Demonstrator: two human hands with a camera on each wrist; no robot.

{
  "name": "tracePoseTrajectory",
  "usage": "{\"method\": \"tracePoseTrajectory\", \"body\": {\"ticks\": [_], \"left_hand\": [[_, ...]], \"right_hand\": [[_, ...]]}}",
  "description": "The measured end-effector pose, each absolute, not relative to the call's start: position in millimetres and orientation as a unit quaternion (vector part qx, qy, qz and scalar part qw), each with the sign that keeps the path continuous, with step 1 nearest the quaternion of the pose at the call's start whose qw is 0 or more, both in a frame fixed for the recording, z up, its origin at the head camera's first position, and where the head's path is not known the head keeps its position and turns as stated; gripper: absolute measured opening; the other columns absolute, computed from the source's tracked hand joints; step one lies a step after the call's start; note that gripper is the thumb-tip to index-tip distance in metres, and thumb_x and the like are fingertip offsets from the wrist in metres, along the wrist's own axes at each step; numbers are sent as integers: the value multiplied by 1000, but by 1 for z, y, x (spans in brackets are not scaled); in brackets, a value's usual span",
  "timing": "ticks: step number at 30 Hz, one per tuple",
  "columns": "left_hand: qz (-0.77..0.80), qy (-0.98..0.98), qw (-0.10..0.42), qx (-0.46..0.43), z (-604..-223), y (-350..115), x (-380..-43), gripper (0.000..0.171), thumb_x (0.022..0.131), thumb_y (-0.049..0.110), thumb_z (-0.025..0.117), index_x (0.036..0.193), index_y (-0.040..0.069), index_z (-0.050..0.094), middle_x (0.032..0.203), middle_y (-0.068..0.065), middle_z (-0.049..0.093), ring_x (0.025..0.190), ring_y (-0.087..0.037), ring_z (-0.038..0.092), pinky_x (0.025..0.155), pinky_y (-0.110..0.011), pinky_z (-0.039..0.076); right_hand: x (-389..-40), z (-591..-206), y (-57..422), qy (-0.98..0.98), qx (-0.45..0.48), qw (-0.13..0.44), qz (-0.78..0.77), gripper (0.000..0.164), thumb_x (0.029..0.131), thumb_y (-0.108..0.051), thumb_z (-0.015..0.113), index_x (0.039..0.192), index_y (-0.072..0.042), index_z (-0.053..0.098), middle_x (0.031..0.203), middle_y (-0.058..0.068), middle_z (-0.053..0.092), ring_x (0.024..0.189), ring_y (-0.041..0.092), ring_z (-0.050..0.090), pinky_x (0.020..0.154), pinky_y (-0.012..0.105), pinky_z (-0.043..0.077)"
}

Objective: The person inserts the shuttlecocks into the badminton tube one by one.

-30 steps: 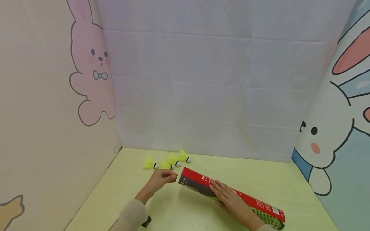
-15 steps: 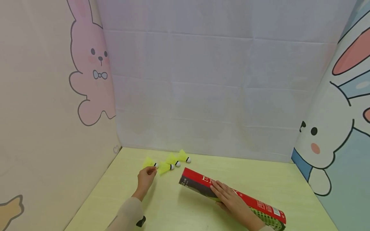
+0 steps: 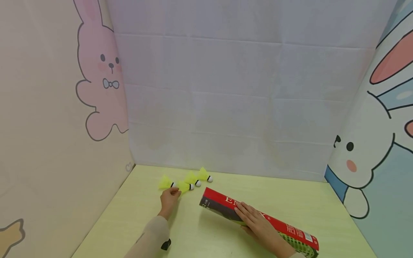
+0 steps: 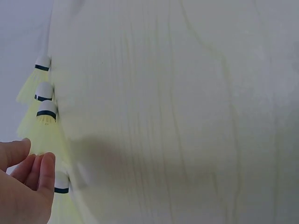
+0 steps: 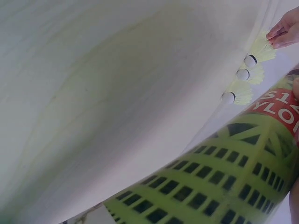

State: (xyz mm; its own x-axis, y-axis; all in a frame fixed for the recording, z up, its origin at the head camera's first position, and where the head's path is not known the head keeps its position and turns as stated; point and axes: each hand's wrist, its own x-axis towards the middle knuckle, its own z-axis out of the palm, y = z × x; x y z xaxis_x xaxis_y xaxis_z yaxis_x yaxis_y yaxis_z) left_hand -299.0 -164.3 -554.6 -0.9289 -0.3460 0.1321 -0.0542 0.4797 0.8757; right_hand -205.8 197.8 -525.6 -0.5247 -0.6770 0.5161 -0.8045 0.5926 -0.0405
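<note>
My left hand (image 3: 170,200) pinches the feather skirt of a yellow shuttlecock (image 4: 46,130) between thumb and fingertips, as the left wrist view shows. That shuttlecock has a white cork with a dark band and lies at the front of the group. Another shuttlecock (image 3: 165,182) lies just left of it, and two more, a nearer shuttlecock (image 3: 191,178) and a farther shuttlecock (image 3: 204,174), lie behind to the right. My right hand (image 3: 258,224) grips a red, grey and green shuttlecock tube (image 3: 222,202) around its middle. The tube slants, its left end raised off the table; its inside is hidden.
The pale yellow-green table (image 3: 200,233) runs back to a white cloth wall (image 3: 226,107). Side walls carry a pink rabbit print (image 3: 103,96) on the left and a white rabbit print (image 3: 364,161) on the right. A dark strap piece (image 3: 166,244) hangs by the left sleeve.
My left hand has moved from the tube's left end to the leftmost shuttlecock, then slightly right to the front one. The right hand and tube have barely moved.
</note>
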Motion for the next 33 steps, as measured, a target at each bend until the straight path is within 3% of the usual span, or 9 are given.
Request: {"method": "tracePoseTrajectory", "body": {"ticks": [3, 6, 10, 14, 33], "left_hand": [[-480, -855, 153, 119, -555, -162, -298, 15, 85, 2, 71, 94, -9, 70, 85, -18, 69, 80, -31, 64, 71, -39, 53], [-470, -861, 159, 115, -556, -161, -297, 11, 84, 1, 71, 89, -9, 71, 82, -17, 68, 77, -30, 63, 69, -39, 52], [-462, -864, 164, 111, -559, -162, -296, 7, 83, 1, 72, 86, -6, 72, 80, -15, 69, 74, -28, 63, 67, -38, 52], [-464, -865, 161, 103, -561, -164, -295, 7, 84, 2, 71, 86, -5, 73, 79, -14, 69, 72, -26, 64, 66, -37, 52], [-546, -822, 148, 67, -521, -166, -266, 10, 88, 8, 71, 94, 0, 74, 89, -10, 72, 79, -18, 67, 66, -22, 53]], "right_hand": [[-206, -526, 198, -864, 429, 226, 136, 61, 101, -47, 32, 147, -8, 39, 150, 9, 39, 136, 25, 38, 94, 45, 48], [-205, -526, 197, -865, 429, 223, 135, 60, 101, -46, 34, 147, -8, 39, 151, 8, 39, 137, 25, 37, 97, 43, 46], [-206, -527, 197, -862, 432, 227, 139, 60, 101, -46, 34, 147, -8, 39, 150, 9, 39, 137, 25, 37, 110, 26, 27], [-207, -528, 197, -851, 441, 242, 153, 60, 102, -46, 31, 146, -5, 41, 148, 12, 42, 135, 27, 39, 114, 20, 11], [-209, -531, 198, -843, 447, 257, 153, 61, 103, -46, 29, 145, -4, 42, 147, 13, 43, 135, 26, 39, 115, 20, 11]]}}
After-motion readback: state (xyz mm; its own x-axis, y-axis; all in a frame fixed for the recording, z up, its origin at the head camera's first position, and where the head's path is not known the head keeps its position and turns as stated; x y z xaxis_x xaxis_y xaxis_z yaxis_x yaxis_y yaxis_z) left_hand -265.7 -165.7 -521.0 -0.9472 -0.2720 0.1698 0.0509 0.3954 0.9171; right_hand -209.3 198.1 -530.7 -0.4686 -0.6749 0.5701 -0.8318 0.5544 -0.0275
